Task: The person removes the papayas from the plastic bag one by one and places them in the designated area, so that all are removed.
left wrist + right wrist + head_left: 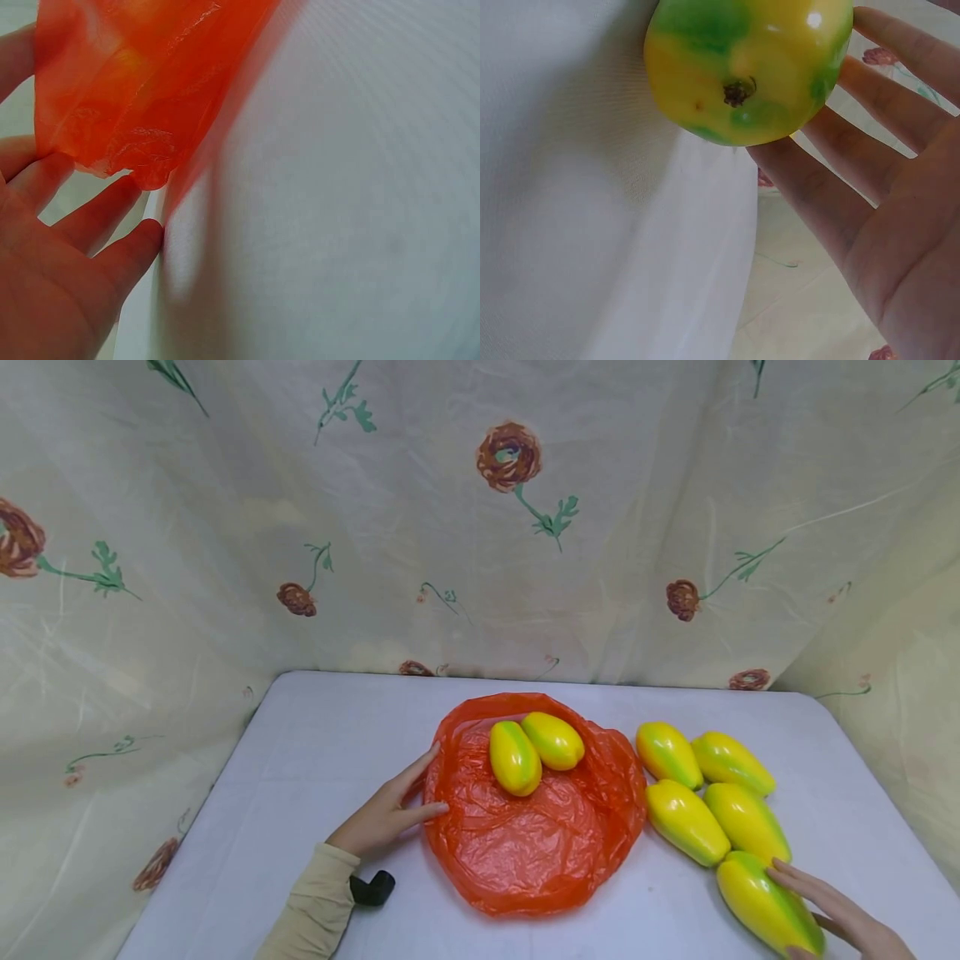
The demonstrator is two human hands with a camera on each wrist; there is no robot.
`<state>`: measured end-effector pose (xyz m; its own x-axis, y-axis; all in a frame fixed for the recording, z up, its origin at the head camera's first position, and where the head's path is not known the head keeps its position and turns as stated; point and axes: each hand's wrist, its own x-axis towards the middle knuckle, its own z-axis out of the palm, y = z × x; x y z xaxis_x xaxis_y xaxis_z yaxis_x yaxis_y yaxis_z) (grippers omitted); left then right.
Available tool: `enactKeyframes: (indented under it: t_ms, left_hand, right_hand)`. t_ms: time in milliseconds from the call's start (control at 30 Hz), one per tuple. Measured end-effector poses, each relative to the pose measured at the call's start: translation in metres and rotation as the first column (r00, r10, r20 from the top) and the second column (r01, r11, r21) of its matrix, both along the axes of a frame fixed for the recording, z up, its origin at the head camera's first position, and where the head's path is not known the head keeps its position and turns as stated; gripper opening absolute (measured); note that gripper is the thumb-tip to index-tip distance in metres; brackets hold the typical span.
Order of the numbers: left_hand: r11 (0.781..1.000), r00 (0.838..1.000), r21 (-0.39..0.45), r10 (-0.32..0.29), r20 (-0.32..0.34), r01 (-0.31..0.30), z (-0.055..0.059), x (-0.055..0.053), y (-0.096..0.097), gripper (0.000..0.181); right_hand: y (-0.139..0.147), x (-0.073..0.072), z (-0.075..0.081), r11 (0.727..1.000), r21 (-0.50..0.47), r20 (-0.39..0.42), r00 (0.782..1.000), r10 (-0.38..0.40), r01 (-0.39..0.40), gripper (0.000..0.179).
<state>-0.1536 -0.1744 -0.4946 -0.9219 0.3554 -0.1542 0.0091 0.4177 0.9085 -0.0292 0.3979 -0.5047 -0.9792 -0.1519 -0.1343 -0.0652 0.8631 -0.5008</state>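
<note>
A red plastic bag (525, 852) lies spread with its mouth wide, its rim rolled into a ring. Two yellow-green papayas (515, 758) rest inside, towards its far side. My left hand (386, 814) touches the bag's left rim, thumb and fingers spread apart. In the left wrist view, its fingertips meet the red film (142, 82). At the near right, my right hand (847, 914) has its fingers against the nearest loose papaya (768, 902). The right wrist view shows that papaya's stem end (739, 91), with nearly straight fingers along its side.
Several more papayas (686, 822) lie clustered right of the bag, beyond the one at my right hand. The white-covered table (330, 718) ends at a flowered curtain (600, 527). A black strap piece (372, 888) shows at my left wrist.
</note>
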Motion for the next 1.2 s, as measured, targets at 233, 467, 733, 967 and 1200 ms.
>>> enactKeyframes:
  t_ms: [233, 467, 733, 967, 1200]
  left_hand:
    - [1.0, 1.0, 0.0, -0.011, -0.012, 0.011, -0.001, 0.0, -0.001, 0.085]
    - [1.0, 1.0, -0.001, -0.015, -0.017, 0.015, 0.0, 0.0, -0.001, 0.085]
    - [1.0, 1.0, 0.005, -0.019, -0.011, 0.019, 0.002, 0.001, 0.0, 0.085]
    - [1.0, 1.0, 0.005, -0.019, -0.018, 0.019, 0.001, 0.001, 0.0, 0.085]
    - [1.0, 1.0, 0.006, -0.014, -0.01, 0.014, 0.001, 0.0, 0.0, 0.085]
  right_hand:
    - [0.002, 0.001, -0.006, 1.0, -0.023, -0.04, 0.999, -0.002, 0.001, 0.083]
    - [0.0, 0.002, -0.004, 1.0, -0.016, -0.087, 0.996, 0.005, -0.006, 0.081]
    - [-0.003, 0.005, -0.005, 1.0, -0.011, -0.181, 0.983, 0.013, -0.015, 0.08]
    - [-0.012, 0.007, 0.004, 0.999, -0.041, -0.285, 0.958, -0.009, -0.003, 0.083]
    - [-0.026, 0.005, 0.019, 0.997, -0.06, -0.31, 0.949, -0.058, 0.042, 0.091]
